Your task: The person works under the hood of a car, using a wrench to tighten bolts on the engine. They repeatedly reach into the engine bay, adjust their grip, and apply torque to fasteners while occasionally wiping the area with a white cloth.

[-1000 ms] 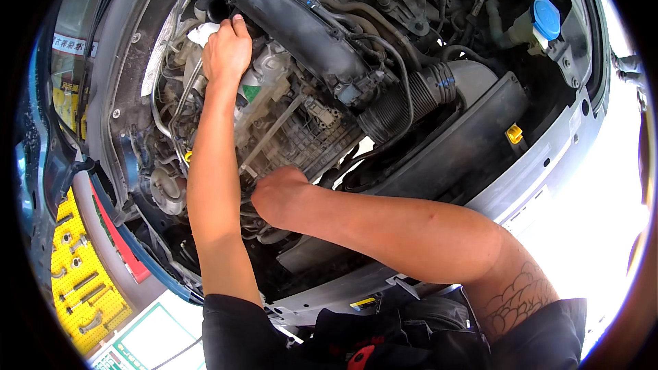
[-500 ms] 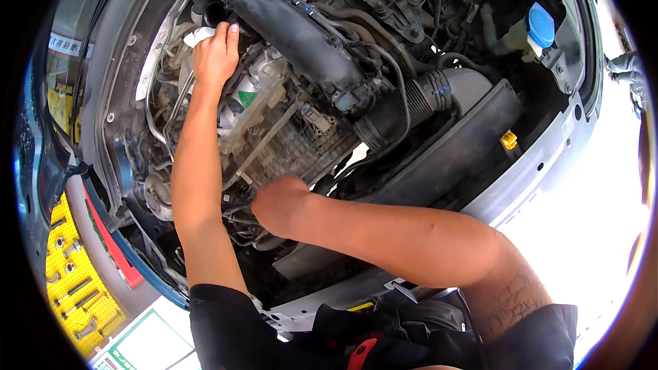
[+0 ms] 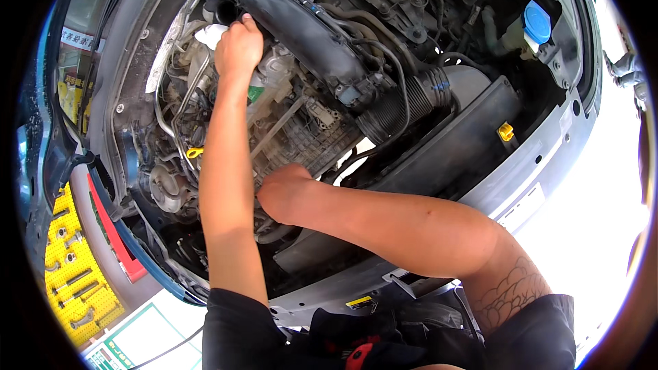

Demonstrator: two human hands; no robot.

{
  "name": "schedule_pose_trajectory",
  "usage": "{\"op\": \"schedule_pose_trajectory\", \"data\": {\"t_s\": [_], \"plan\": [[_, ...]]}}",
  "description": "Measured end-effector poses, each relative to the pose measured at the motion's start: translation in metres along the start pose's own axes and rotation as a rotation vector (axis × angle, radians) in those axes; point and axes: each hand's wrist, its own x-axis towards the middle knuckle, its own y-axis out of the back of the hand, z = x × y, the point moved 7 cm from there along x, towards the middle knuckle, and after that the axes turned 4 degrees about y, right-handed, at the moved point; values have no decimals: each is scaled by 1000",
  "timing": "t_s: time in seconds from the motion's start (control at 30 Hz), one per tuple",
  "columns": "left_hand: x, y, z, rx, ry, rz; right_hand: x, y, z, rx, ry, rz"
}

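Observation:
My left hand (image 3: 238, 48) reaches far into a car's engine bay, beside a thick black air duct (image 3: 295, 38). Its fingers curl down and their tips are hidden, with the thumb side toward the duct. A white piece (image 3: 208, 35), like cloth or paper, shows right beside that hand; whether it is gripped is unclear. Just beyond is a dark round opening (image 3: 225, 11). My right hand (image 3: 282, 193) is bent down at the near edge of the grimy engine block (image 3: 308, 140), its fingers out of sight below the wrist.
A ribbed air hose (image 3: 401, 113) runs to the right of the block. The front crossmember (image 3: 541, 157) curves along the near right. A yellow dipstick loop (image 3: 195, 153) stands left of my left forearm. A blue reservoir cap (image 3: 539, 24) and a yellow tool board (image 3: 77, 270) are farther out.
My left hand has shifted right, toward the duct, and more of the white piece shows. The view has moved slightly, and the yellow dipstick loop is now visible. My right hand stays at the same spot.

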Motion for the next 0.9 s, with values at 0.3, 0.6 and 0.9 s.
{"op": "schedule_pose_trajectory", "data": {"t_s": [0.3,0.6,0.9], "plan": [[6,-3,-11,46,-212,72,-16,15,-1,67,-30,43],[13,-7,-16,16,-270,71,-21,18,0,102,-20,83],[16,-11,-26,36,-356,74,-20,18,-3,71,-4,35]]}}
